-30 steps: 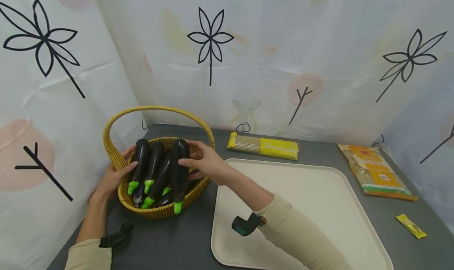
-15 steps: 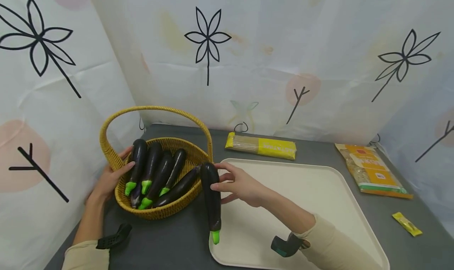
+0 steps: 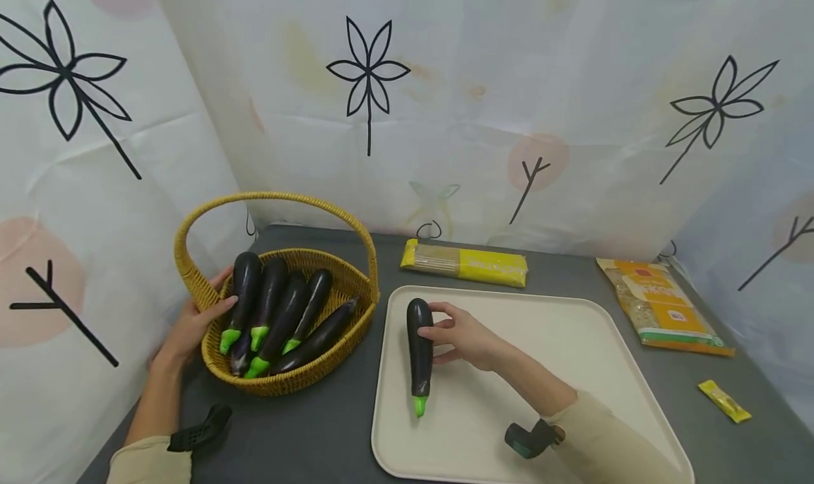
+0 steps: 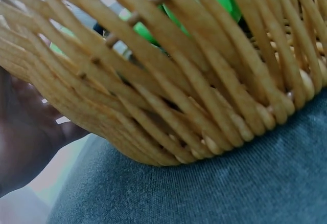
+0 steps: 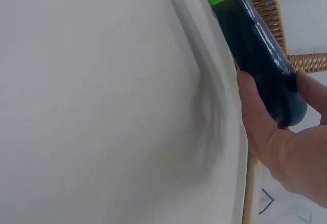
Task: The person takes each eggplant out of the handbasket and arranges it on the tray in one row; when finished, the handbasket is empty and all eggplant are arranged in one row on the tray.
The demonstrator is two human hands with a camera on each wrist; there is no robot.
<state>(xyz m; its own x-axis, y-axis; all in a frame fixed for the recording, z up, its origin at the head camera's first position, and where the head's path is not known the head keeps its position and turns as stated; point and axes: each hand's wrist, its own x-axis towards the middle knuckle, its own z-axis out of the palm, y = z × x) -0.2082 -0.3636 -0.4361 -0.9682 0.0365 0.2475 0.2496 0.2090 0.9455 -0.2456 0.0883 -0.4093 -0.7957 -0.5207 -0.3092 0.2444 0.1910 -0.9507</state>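
A dark purple eggplant (image 3: 420, 346) with a green stem end is gripped by my right hand (image 3: 467, 337), over the left part of the beige tray (image 3: 540, 406). In the right wrist view, thumb and fingers pinch the upper end of this eggplant (image 5: 260, 55). My left hand (image 3: 191, 328) holds the left side of the yellow wicker basket (image 3: 289, 384), thumb over the rim near the handle's base. Several more eggplants (image 3: 273, 293) lie inside it. In the left wrist view the basket's woven wall (image 4: 168, 81) covers part of the left hand (image 4: 28, 127).
Behind the tray lies a yellow packet of noodles (image 3: 464, 263). To the right are an orange and clear bag of grain-like food (image 3: 664, 307) and a small yellow sachet (image 3: 725, 401). A patterned cloth (image 3: 445, 116) hangs behind the grey table (image 3: 299, 438).
My right hand has lifted the eggplant out of the basket and carried it right, over the tray. The left hand has stayed at the basket's side.
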